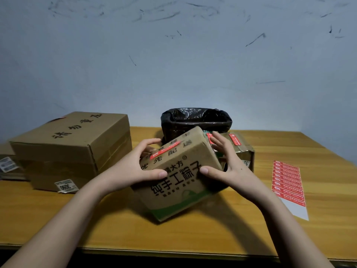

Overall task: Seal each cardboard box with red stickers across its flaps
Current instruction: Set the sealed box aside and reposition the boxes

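box [179, 176] mid frame, tilted, one corner low near the table [212, 233] | left hand [133, 167] and right hand [229, 167] each grip a side | red sticker [165, 150] on top | sticker sheet [288, 182] right | big box [71, 149] left | bare table near front edge

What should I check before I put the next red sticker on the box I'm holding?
1. Both hands hold the printed box: ok, left hand and right hand grip its sides.
2. Box resting flat: not ok, it is tilted on one edge.
3. First red sticker on top: ok.
4. Sticker sheet has stickers left: ok, it lies at the right on the table.
5. A hand free to peel a sticker: not ok.
6. Flaps fully closed: cannot tell.
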Motion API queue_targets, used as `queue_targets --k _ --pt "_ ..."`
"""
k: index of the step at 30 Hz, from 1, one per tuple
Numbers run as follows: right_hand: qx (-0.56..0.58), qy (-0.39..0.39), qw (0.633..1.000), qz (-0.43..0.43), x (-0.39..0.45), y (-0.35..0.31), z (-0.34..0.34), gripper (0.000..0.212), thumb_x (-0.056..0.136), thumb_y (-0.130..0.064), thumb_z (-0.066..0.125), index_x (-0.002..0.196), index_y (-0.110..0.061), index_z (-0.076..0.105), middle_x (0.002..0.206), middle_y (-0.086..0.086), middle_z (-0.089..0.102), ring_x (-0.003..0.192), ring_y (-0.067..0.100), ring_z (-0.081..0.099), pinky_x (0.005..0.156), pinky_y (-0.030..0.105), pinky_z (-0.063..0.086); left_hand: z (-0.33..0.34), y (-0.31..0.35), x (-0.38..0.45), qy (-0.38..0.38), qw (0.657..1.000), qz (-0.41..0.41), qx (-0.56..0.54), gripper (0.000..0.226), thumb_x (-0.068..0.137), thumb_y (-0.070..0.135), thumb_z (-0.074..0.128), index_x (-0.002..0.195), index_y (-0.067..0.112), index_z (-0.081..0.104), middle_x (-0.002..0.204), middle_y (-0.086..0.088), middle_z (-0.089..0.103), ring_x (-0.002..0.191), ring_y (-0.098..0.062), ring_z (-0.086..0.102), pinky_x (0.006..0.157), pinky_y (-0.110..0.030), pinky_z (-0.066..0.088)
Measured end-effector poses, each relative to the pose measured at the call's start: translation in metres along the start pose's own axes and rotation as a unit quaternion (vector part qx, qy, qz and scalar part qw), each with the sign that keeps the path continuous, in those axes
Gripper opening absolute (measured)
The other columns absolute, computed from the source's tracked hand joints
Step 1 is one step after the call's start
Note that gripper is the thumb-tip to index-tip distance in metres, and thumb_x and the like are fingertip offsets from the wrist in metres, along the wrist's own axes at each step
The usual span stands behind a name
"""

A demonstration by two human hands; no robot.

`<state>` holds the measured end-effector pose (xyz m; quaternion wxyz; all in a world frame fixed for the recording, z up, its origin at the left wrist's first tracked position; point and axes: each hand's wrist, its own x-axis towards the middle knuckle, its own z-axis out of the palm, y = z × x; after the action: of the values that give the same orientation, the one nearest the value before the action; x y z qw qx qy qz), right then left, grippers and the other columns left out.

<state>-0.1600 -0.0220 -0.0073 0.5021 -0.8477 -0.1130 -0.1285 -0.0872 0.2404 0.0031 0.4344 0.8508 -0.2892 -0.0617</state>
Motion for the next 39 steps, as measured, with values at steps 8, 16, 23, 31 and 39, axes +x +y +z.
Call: queue_targets --k 8,16,23,31,39 --pt "0.198 0.078 0.977 0.033 0.01 -0.008 0.014 0.111 0.054 -0.062 0.069 0.149 -0.04 0.014 0.145 -0.012 0.04 0.109 -0.017 0.051 0.079 0.011 0.05 0.017 -0.012 -0.007 0.101 0.963 0.002 -0.248 0.113 0.027 0.08 0.076 0.125 0.038 0.041 0.118 0.004 0.059 0.095 -0.006 0.067 0.068 -0.023 0.056" --pt "0.244 0.02 0.968 0.059 0.021 -0.003 0.034 0.114 0.056 -0.056 0.078 0.149 -0.042 0.013 0.14 -0.003 0.051 0.121 0.013 0.057 0.105 0.048 0.044 0.05 -0.013 -0.007 0.138 0.913 -0.027 -0.384 0.134 0.023 0.072 0.081 0.14 0.022 0.039 0.106 0.0 0.07 0.087 -0.012 0.07 0.061 -0.025 0.056" --pt "0.167 0.02 0.984 0.059 0.026 -0.008 0.023 0.114 0.05 -0.064 0.071 0.148 -0.039 0.019 0.143 -0.003 0.042 0.123 0.011 0.052 0.1 0.033 0.047 0.042 -0.018 -0.01 0.049 0.932 -0.04 -0.356 0.14 0.025 0.068 0.085 0.146 0.031 0.025 0.128 0.0 0.059 0.106 -0.012 0.065 0.077 -0.026 0.056" --pt "0.037 -0.012 0.999 0.017 0.018 -0.023 0.01 0.119 0.048 -0.066 0.071 0.148 -0.046 0.01 0.145 -0.013 0.03 0.129 0.002 0.039 0.103 0.027 0.039 -0.008 0.008 -0.017 0.155 0.98 0.067 -0.105 0.136 0.038 0.09 0.063 0.148 0.044 -0.003 0.157 0.015 0.015 0.141 -0.002 0.023 0.112 -0.027 0.027" --pt "-0.114 -0.017 0.991 -0.061 0.013 -0.039 0.021 0.12 0.05 -0.067 0.072 0.145 -0.053 0.0 0.136 -0.022 0.024 0.136 -0.001 0.026 0.114 0.044 0.029 -0.032 0.062 -0.016 -0.001 0.978 0.122 0.168 0.124 0.043 0.075 0.073 0.138 0.064 -0.007 0.152 0.031 0.003 0.14 0.009 0.01 0.115 -0.029 0.018"
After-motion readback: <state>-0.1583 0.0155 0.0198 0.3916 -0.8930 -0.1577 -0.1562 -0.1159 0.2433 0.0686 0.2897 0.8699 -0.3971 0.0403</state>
